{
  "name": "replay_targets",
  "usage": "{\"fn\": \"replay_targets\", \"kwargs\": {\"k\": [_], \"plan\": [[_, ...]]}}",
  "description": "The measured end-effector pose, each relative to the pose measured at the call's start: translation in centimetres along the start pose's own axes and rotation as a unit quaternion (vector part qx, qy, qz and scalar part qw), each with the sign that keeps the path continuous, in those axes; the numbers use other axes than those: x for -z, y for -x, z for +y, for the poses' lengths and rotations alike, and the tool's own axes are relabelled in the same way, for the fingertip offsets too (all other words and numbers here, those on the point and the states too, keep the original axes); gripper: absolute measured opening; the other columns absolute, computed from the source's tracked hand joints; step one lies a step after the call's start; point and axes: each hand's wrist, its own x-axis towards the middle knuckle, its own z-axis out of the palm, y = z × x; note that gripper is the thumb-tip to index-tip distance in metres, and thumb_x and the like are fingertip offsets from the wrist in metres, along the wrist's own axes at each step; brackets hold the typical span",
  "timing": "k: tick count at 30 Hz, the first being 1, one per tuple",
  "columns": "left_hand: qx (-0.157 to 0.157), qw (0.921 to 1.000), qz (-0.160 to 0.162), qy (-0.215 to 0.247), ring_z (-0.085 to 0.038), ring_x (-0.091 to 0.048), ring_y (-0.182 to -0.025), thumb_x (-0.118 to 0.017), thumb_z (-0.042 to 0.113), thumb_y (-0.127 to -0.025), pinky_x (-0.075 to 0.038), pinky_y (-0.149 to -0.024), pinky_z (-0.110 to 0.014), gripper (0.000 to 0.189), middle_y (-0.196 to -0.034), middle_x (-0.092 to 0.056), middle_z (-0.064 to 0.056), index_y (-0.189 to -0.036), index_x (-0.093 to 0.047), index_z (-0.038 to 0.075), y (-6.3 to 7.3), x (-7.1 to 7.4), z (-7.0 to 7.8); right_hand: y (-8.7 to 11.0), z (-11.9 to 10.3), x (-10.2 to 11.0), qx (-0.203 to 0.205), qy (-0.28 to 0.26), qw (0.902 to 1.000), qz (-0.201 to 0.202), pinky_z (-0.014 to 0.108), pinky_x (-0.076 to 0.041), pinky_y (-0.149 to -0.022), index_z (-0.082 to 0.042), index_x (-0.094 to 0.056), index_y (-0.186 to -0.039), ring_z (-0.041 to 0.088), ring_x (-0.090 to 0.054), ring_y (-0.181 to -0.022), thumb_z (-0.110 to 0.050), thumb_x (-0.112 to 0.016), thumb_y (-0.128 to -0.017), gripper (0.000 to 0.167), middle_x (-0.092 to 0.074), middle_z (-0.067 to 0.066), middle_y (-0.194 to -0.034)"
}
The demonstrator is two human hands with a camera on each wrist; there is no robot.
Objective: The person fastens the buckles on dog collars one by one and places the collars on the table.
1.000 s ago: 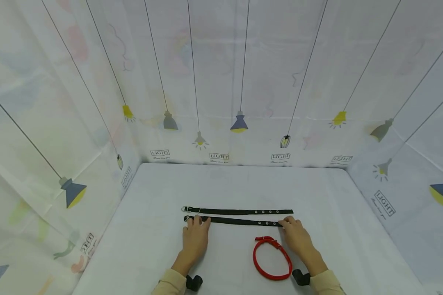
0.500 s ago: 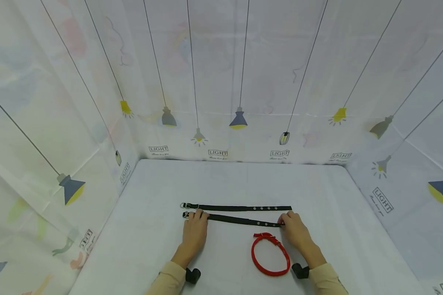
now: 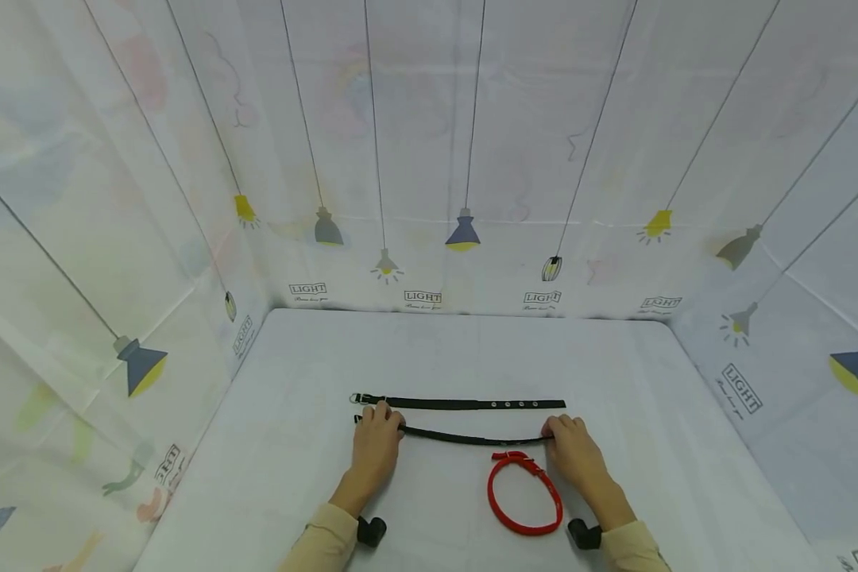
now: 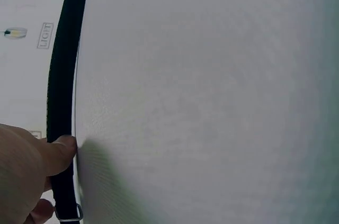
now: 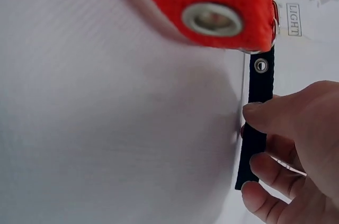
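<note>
A black collar (image 3: pixel 457 438) with a metal buckle and eyelets is stretched between both hands and sags slightly in the middle. My left hand (image 3: pixel 376 449) pinches it near the buckle end; the thumb presses the strap (image 4: pixel 62 75) in the left wrist view. My right hand (image 3: pixel 574 451) pinches the opposite, eyelet end, whose tip (image 5: pixel 246 176) pokes past the thumb in the right wrist view. Just beyond lies a second black collar (image 3: pixel 443 404), flat and straight. Nearer to me, a red collar (image 3: pixel 532 531) rests buckled in a loop, left of the right forearm.
All of this is on a white-covered table (image 3: pixel 307 357). Behind and at the sides hang white sheets (image 3: pixel 415 159) printed with lamps. Each wrist wears a black camera mount, one on the left (image 3: pixel 372 532) and one on the right (image 3: pixel 584 534).
The near black collar has been lifted and turned on its edge between the hands, so its eyelets no longer face the head camera. Both hands stay almost in place; the other collars lie still.
</note>
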Motion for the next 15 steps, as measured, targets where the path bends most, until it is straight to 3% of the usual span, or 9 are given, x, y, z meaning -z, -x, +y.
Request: {"fn": "replay_targets", "kwargs": {"k": [8, 12, 15], "plan": [[0.019, 0.9989, -0.04, -0.012, -0.021, -0.047, -0.094, -0.074, 0.035, -0.088, -0.033, -0.077, -0.041, 0.018, -0.1, -0.064, 0.003, -0.095, -0.067, 0.02, 0.2, 0.7, -0.4, 0.9, 1.0, 0.2, -0.029, -0.016, 0.9984, 0.045, 0.047, -0.046, -0.078, -0.006, -0.073, -0.093, 0.033, -0.052, -0.093, -0.008, -0.075, -0.088, 0.006, -0.065, 0.012, -0.095], [0.014, 0.9995, -0.029, -0.004, -0.019, -0.047, -0.092, -0.07, 0.038, -0.092, -0.031, -0.082, -0.047, 0.019, -0.098, -0.068, 0.006, -0.099, -0.063, 0.021, 0.0, 1.1, -0.7, 0.9, 1.4, 0.9, -0.07, -0.062, 0.995, 0.035, 0.057, -0.037, -0.084, -0.009, -0.071, -0.096, 0.043, -0.046, -0.109, -0.02, -0.072, -0.092, 0.012, -0.061, 0.018, -0.11], [0.015, 0.9997, -0.014, 0.012, -0.017, -0.048, -0.086, -0.069, 0.039, -0.092, -0.029, -0.083, -0.049, 0.019, -0.092, -0.069, 0.007, -0.099, -0.062, 0.022, -0.3, 1.7, -0.9, 0.7, 1.6, 1.5, -0.096, -0.095, 0.9908, 0.013, 0.058, -0.04, -0.086, -0.008, -0.068, -0.101, 0.041, -0.053, -0.107, -0.024, -0.068, -0.096, 0.017, -0.064, 0.017, -0.111]]}}
